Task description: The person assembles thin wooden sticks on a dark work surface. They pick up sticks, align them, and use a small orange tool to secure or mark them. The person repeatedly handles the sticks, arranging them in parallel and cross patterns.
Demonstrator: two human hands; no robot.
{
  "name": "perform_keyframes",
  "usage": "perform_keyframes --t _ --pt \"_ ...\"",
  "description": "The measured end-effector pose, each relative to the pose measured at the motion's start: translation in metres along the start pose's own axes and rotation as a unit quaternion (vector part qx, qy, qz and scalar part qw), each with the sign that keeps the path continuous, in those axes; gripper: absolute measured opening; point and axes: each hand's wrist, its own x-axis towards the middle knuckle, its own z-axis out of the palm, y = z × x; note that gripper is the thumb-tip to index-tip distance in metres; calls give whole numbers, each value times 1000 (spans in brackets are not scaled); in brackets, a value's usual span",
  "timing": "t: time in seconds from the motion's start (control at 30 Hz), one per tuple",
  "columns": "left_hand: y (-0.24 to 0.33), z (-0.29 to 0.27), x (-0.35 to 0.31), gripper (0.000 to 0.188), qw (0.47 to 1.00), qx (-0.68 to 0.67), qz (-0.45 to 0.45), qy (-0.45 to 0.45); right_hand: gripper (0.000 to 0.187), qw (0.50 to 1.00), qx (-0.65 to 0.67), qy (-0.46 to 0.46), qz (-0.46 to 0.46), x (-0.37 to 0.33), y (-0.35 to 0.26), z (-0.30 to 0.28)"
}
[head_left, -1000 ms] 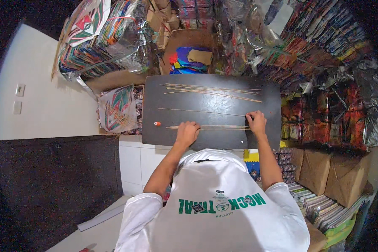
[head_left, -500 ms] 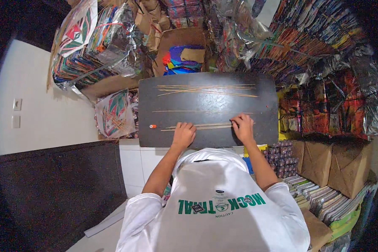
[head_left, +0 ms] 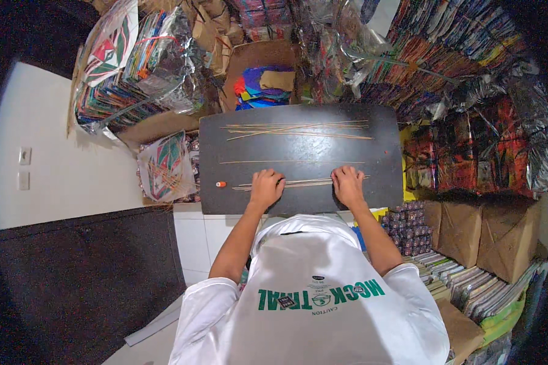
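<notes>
Several thin wooden sticks (head_left: 307, 183) lie side by side along the near part of a dark table (head_left: 380, 198). My left hand (head_left: 266, 190) has its fingers curled over them left of the middle. Toward their right ends, my right hand (head_left: 349, 187) grips the same sticks, fingers bent and fingertips partly hidden. A single stick (head_left: 286, 162) lies crosswise just beyond my hands. Farther off, a loose group of sticks (head_left: 298, 129) rests with some crossing at a slant. A small orange-and-white spool (head_left: 221, 184) stands left of my left hand.
Left of the table, a box holds a patterned paper kite (head_left: 164, 164) and sticks. An open cardboard box (head_left: 259, 55) with colourful sheets stands beyond the table. Wrapped stacks (head_left: 463, 146) crowd the right side, above brown paper packages (head_left: 508, 237).
My left fingers have shifted slightly away from me, and my right hand has moved a little left. The near sticks lie closer together. The other sticks and the spool rest as before.
</notes>
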Motion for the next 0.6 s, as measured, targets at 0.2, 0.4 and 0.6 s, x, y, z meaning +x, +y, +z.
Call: perform_keyframes --t 0.2,0.4,0.6 --pt "11 -23 10 21 995 -95 19 18 11 998 22 51 -6 5 -9 -16" --pt "11 -40 8 23 980 -198 -26 9 10 977 212 31 5 16 -18 -40" --pt "6 -51 8 23 981 -191 -26 9 12 971 237 -18 4 24 -24 -58"
